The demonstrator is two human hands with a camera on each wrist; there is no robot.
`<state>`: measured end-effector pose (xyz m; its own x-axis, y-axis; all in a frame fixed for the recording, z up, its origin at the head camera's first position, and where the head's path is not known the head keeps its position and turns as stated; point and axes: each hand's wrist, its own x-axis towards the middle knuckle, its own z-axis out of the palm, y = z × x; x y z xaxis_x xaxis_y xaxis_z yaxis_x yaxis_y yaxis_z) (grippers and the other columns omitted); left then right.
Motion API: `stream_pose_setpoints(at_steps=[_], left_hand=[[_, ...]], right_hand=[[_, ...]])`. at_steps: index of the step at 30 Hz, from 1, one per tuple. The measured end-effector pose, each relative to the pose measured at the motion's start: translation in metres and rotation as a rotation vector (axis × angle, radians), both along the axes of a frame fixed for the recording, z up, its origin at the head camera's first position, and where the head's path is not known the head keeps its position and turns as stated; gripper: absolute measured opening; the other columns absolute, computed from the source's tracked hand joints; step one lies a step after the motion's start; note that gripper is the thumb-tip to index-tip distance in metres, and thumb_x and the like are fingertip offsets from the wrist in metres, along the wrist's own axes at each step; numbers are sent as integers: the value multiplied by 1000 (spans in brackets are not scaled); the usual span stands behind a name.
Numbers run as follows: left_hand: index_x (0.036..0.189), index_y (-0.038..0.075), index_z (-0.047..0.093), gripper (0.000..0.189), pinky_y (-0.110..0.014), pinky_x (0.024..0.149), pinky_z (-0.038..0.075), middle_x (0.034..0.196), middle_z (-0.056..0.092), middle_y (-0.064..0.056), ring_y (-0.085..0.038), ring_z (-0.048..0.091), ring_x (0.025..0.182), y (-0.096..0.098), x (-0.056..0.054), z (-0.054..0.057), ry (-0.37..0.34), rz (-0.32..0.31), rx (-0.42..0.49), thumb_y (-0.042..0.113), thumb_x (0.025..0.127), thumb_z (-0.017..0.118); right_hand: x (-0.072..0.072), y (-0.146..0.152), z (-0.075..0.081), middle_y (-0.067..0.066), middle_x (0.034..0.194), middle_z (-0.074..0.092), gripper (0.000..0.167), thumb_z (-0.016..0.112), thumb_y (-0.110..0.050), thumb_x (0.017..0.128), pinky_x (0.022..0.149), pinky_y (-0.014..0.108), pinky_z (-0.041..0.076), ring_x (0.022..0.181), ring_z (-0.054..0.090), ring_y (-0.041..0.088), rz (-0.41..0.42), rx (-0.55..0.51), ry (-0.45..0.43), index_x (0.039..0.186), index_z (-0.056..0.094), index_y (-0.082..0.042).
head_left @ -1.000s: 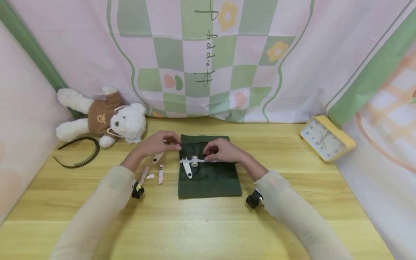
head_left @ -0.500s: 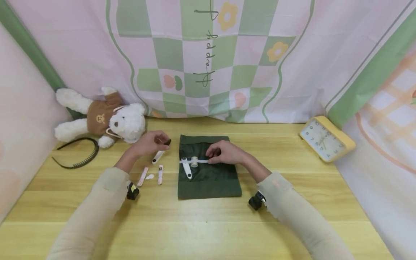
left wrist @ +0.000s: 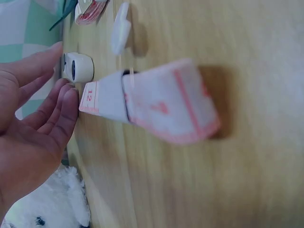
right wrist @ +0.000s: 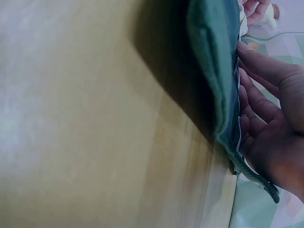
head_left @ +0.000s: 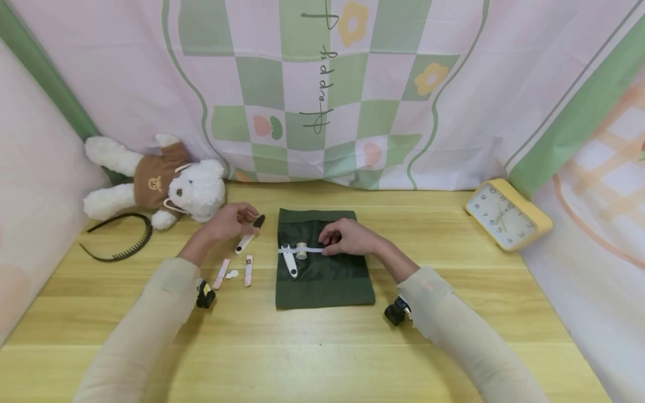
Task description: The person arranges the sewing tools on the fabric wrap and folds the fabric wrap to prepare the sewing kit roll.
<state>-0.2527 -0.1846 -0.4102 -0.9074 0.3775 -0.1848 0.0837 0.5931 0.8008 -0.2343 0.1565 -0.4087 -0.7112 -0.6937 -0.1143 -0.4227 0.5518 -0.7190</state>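
A dark green fabric pouch (head_left: 347, 288) lies flat, crossed by a white elastic band (head_left: 313, 249). Tucked under this band are a slim white tool (head_left: 290, 263) and a small pale spool (head_left: 301, 252). My right hand (head_left: 350, 235) holds the band with its thumb and curled fingers; in the right wrist view its fingertips (right wrist: 243, 46) meet the pouch surface. Left of the pouch lies another slim tool, white with a black end (head_left: 246, 242). My left hand (head_left: 229, 223) hovers beside its black end, fingers loosely extended and holding nothing; the left wrist view shows its open palm.
Two folded tape measures (head_left: 248, 271) and a small white piece (head_left: 232, 273) lie left of the pouch. Farther left are a black headband (head_left: 143, 240) and a white plush toy (head_left: 196, 190). A yellow clock (head_left: 509, 215) stands at the back right.
My left hand has moved left from the pouch edge to the white-and-black tool, uncovering its black end. My right hand has shifted slightly right along the band.
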Motion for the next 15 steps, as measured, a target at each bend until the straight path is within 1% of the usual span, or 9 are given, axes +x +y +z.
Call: stream_pose_setpoints(at_steps=[4, 8, 11, 15], left_hand=[[131, -3, 57, 42, -39, 80, 52, 123, 57, -23, -35, 59, 106, -2, -1, 0, -19, 6, -5, 10, 95, 73], [131, -4, 58, 43, -38, 79, 51, 119, 59, -21, -33, 60, 105, -2, -3, -1, -10, 6, -24, 10, 94, 74], [130, -3, 59, 44, -38, 79, 51, 114, 63, -18, -31, 60, 103, -1, -3, -1, 19, 4, -68, 13, 93, 76], [130, -4, 61, 45, -39, 80, 52, 106, 67, -14, -29, 63, 98, 2, -4, 0, 64, -17, -144, 16, 93, 76]], right_hand=[[0, -1, 0, 3, 97, 71, 22, 78, -13, 91, 77, 32, 54, 85, 65, 14, 2, 9, -3, 109, 74, -3], [0, -1, 1, 3, 97, 71, 22, 78, -14, 91, 78, 32, 54, 85, 65, 15, 0, 18, -4, 110, 74, -3], [0, -1, 1, 3, 97, 71, 22, 78, -14, 91, 78, 32, 54, 86, 65, 15, 1, 23, -4, 110, 74, -3], [-1, -1, 0, 2, 97, 71, 21, 78, -14, 91, 78, 32, 54, 86, 65, 14, 7, 27, 9, 109, 74, -3]])
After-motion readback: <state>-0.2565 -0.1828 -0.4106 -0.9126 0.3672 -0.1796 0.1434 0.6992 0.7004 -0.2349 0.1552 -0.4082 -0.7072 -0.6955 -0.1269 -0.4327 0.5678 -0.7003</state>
